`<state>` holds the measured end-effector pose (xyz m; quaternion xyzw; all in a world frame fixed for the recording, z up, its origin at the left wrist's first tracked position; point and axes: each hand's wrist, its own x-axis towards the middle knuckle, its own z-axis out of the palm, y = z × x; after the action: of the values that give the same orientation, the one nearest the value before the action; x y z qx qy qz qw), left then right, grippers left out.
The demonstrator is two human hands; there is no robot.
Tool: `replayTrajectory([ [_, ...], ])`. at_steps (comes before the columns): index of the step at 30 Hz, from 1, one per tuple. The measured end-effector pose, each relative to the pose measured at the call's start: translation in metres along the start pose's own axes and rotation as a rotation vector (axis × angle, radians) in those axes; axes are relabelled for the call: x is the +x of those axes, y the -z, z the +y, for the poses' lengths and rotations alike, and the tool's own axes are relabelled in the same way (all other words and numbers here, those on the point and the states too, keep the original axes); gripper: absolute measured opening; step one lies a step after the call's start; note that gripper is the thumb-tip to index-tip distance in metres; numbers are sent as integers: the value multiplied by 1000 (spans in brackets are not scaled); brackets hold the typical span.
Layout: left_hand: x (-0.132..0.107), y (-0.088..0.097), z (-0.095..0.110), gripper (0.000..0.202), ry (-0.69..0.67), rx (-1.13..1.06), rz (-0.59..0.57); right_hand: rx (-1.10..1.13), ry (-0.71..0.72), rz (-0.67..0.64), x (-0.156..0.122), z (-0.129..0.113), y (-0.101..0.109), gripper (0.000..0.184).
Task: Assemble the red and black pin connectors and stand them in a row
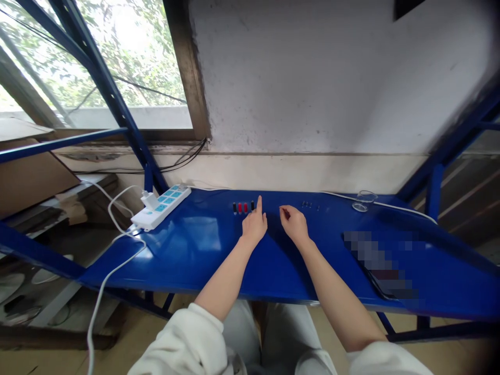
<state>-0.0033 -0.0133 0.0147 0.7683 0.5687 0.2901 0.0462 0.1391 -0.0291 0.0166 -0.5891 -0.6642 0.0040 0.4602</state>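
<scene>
My left hand (254, 224) rests on the blue metal shelf (203, 250) with the index finger stretched forward and the other fingers curled, its tip just right of a row of small black and red pieces (242, 208). My right hand (294, 223) lies beside it, fingers curled in a pinch near its thumb; whether it holds anything is too small to see. A second group of tiny dark pieces (310, 205) sits farther back to the right.
A white power strip (162, 206) with blue sockets, a plugged adapter and a white cable (113, 260) lies at the left. A small clear dish (362, 201) stands at the back right. A blurred flat item (385, 265) lies at the right. Blue frame posts (435, 192) flank the shelf.
</scene>
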Motion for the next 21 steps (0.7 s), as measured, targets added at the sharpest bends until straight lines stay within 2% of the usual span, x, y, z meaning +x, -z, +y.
replayTrajectory([
  [5,7,-6,-1,54,26,30,-38,9,-3,-11,0,-2,-1,30],
  [10,10,-7,-5,36,16,-30,-3,10,-1,-20,-1,-2,-3,29],
  [16,9,-7,-5,20,29,-417,125,27,-54,-6,-1,-1,-3,29],
  [21,3,-5,-1,19,58,-747,146,95,-265,-30,-1,-2,-4,42],
])
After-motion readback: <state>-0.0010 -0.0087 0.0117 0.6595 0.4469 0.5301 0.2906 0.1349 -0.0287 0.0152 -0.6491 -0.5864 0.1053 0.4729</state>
